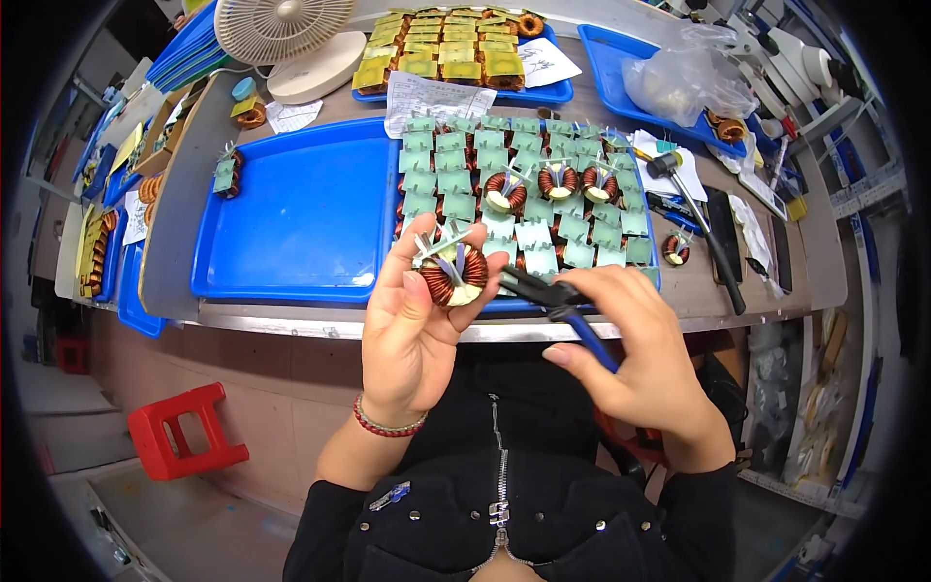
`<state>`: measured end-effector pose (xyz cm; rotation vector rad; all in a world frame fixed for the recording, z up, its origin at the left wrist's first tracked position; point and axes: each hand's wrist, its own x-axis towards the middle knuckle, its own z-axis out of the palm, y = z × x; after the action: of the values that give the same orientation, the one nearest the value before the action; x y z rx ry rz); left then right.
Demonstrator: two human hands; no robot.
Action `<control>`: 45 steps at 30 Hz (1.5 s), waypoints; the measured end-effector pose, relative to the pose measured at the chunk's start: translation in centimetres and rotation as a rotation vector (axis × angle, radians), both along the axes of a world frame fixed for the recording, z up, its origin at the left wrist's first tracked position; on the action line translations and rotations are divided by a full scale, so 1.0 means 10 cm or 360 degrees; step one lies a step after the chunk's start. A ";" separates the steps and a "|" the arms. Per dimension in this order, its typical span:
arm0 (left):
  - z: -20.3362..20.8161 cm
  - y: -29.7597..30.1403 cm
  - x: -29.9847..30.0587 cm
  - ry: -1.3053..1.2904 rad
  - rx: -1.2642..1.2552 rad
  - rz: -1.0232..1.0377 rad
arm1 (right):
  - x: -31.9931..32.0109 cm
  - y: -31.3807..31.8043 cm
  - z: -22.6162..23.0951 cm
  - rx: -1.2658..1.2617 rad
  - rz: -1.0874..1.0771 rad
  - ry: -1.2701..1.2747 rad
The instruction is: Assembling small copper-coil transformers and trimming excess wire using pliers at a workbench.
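Observation:
Between the fingers of my left hand (pixel 412 320) sits a copper-wound toroidal coil (pixel 452 275) with a pale board and whitish leads on its upper side. My right hand (pixel 635 354) grips pliers (pixel 572 318) with dark jaws and blue handles. Their jaws point left toward the coil, close to my left fingertips; whether they touch it I cannot tell. Just beyond my hands lies a blue tray (pixel 654 276) packed with coils under green boards. Three coils with white undersides, one of them a middle coil (pixel 558 179), rest on top of those boards.
Left of the packed tray is a blue tray (pixel 291 213) with one coil unit (pixel 228 173) in its corner. At the back stand a fan (pixel 286 34) and a tray of yellow-topped coils (pixel 441 58). A hammer (pixel 698 213) lies right; a red stool (pixel 184 432) stands below left.

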<state>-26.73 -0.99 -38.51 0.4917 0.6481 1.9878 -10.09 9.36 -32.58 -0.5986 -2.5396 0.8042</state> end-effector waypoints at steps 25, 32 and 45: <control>0.05 0.07 0.05 0.0791 0.0035 -0.0207 | -0.36 0.14 -0.51 -0.0089 0.0322 0.0998; 0.08 0.09 -0.18 0.1044 -0.0072 -0.0207 | -0.34 0.26 -0.51 -0.0307 0.0359 0.1022; -0.13 0.93 -0.75 0.1353 -0.0435 0.0098 | -0.29 0.57 -0.66 -0.0142 -0.0141 0.0922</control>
<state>-34.22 8.34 -39.77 1.1677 1.4394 1.6530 -13.03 15.07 -39.16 -0.4231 -1.9473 0.9067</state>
